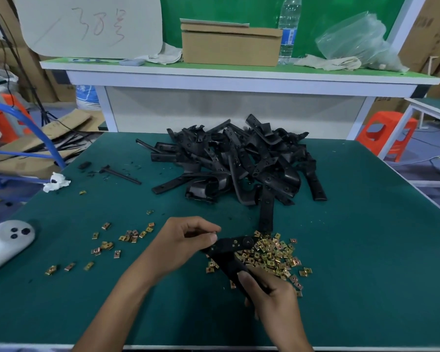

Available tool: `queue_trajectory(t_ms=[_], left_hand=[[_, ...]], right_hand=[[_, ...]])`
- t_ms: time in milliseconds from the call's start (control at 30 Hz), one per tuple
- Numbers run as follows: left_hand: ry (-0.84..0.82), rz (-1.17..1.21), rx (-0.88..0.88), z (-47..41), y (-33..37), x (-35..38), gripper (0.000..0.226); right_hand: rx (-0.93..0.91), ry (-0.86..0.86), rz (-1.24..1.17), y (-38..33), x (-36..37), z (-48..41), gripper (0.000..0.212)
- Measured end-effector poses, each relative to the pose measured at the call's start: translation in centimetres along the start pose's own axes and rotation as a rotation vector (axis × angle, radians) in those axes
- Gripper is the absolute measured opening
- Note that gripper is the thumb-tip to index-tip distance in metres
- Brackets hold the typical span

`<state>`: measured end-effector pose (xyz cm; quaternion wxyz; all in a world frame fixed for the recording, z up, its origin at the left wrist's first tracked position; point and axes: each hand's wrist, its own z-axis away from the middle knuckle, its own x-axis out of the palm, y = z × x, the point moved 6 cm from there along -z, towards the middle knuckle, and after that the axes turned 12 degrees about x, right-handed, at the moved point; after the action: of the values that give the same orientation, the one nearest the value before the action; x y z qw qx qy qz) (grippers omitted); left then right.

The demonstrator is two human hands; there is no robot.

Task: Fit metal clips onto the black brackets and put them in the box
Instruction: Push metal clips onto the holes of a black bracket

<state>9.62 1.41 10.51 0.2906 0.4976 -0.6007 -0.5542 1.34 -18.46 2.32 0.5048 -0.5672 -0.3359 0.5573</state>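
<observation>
Currently we are gripping the bracket (233,246), lower centre of the frame, in our right hand (274,298). Its length is slanting up-left toward our nearer left hand (183,240), which seems to be pinching its top end.

Only two hands and forearms of the person showed. The left hand (186,240) was just left of the heap of metal clips (274,252), and the right hand (272,298) was on the near side of that heap. Both forearms were bare from the wrist down to the bottom edge of the view. The nails that showed, on a left fingertip (212,237) and on the right thumb (244,275), were short and plain.
</observation>
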Motion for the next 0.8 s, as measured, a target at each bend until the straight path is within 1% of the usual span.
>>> queue_trajectory(t_ms=[133, 300, 433, 567, 700, 800], left_hand=[[-0.031, -0.026, -0.033, 0.2, -0.6, -0.6, 0.02], [-0.088, -0.106, -0.009, -0.2, 0.0, -1.0, 0.022], [-0.141, -0.148, -0.042, -0.4, 0.1, -1.2, 0.022], [-0.141, -0.178, -0.074, -0.1, -0.2, -1.4, 0.022], [-0.124, -0.214, -0.068, -0.1, -0.1, -1.2, 0.019], [-0.081, -0.101, -0.148, 0.3, -0.7, -1.0, 0.013]], right_hand=[[0.004, -0.001, 0.004, 0.2, 0.1, -0.1, 0.015], [0.01, -0.011, -0.011, 0.2, 0.0, 0.0, 0.014], [0.005, -0.031, -0.009, 0.0, 0.0, 0.0, 0.019], [-0.015, -0.041, 0.044, -0.2, 0.0, 0.0, 0.02], [-0.04, -0.029, 0.104, -0.3, 0.1, 0.0, 0.012], [-0.061, -0.005, 0.11, -0.4, 0.1, 0.2, 0.016]])
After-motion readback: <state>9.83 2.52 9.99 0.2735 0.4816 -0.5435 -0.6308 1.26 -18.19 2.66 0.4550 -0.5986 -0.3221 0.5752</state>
